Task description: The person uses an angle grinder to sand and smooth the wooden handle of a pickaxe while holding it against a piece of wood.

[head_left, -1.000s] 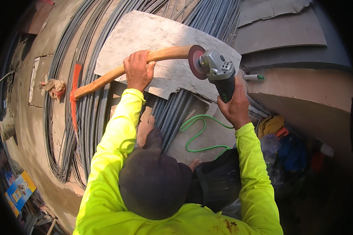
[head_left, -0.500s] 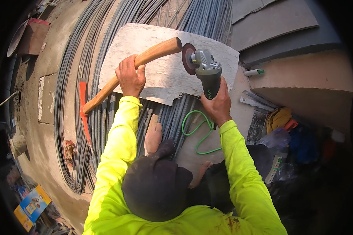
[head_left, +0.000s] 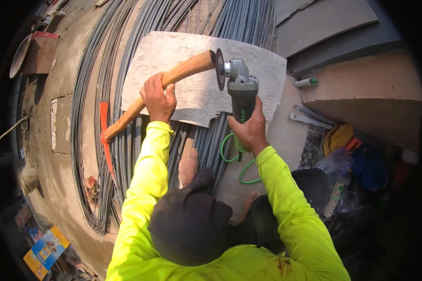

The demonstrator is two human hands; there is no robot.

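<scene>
My left hand (head_left: 158, 99) is closed round the wooden handle of a pickaxe (head_left: 192, 66), which slants up to the right. Its orange metal head (head_left: 105, 136) is at the lower left, above the steel bars. In my right hand (head_left: 251, 130) is the dark green and grey body of an angle grinder (head_left: 243, 86), held upright. The grinder's thin round disc (head_left: 220, 70) stands edge-on at the handle's blunt far end, touching or very nearly so. A green power cord (head_left: 249, 175) trails below the grinder. Beneath both tools lies a pale plywood sheet (head_left: 262, 58).
Bundles of steel rebar (head_left: 86, 93) run under and beside the plywood. My bare foot (head_left: 188, 164) is near its lower edge. On the right are a concrete ledge (head_left: 361, 89), a yellow cloth (head_left: 338, 136) and a white power strip (head_left: 334, 199). A blue-yellow box (head_left: 47, 250) lies lower left.
The grinder has shifted left and turned so its disc stands more edge-on, closer to the handle's end. The pickaxe has dropped slightly in view.
</scene>
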